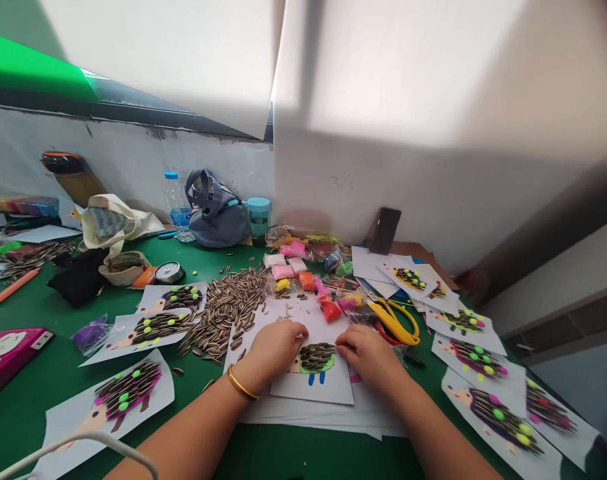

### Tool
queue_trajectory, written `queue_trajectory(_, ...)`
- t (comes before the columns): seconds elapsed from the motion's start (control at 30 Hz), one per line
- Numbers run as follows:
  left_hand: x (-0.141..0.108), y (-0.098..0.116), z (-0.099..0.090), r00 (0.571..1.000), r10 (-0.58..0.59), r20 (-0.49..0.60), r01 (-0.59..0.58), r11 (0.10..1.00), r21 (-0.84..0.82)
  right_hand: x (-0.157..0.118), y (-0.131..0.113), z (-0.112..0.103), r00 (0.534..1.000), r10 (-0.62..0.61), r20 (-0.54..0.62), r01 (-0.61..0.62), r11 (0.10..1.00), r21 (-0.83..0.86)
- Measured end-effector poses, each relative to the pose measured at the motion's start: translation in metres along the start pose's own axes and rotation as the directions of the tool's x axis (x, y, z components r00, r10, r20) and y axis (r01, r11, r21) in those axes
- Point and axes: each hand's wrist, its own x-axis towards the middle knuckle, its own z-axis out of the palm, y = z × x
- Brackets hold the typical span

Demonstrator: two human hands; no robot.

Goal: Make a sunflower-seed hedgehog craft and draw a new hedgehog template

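Observation:
On a white card [311, 390] lies a hedgehog picture [317, 359] made of sunflower seeds on a green base, with blue legs below. My left hand [276, 350] rests at its upper left, fingers curled in and pressed together. Over the card's right side is my right hand [367, 352], its thumb and fingers pinched close to the seeds. Whatever sits between the fingertips of either hand is hidden or too small to name. The card lies on a stack of white sheets [303, 413]. A heap of sunflower seeds [223, 307] spreads beyond my left hand.
Finished-looking hedgehog cards [148, 413] lie at left, and more cards [498, 413] overlap at right. Colored clay packets [328, 307] and yellow-handled scissors [396, 323] are beyond my hands. A phone [385, 230], blue bag [218, 220] and water bottle [177, 207] stand along the wall.

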Motion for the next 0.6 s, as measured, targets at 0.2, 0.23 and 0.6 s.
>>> queue_trajectory(0.2, 0.0005, 0.0006, -0.0011, 1.0, 0.001, 0.013, -0.001, 1.0, -0.005, 0.0001, -0.0017, 0.0013, 1.0, -0.015, 0.008, 0.016, 0.998, -0.056)
queue_trajectory(0.23, 0.0004, 0.0007, -0.0013, 1.0, 0.0, 0.013, 0.0, 1.0, -0.003, 0.0006, -0.0022, 0.002, 1.0, -0.017, 0.004, 0.017, 0.998, -0.06)
queue_trajectory(0.6, 0.0005, -0.0012, 0.0017, 1.0, 0.009, -0.012, -0.01, 1.0, -0.019, 0.0007, -0.0007, 0.0018, 1.0, -0.011, -0.002, 0.011, 1.0, -0.028)
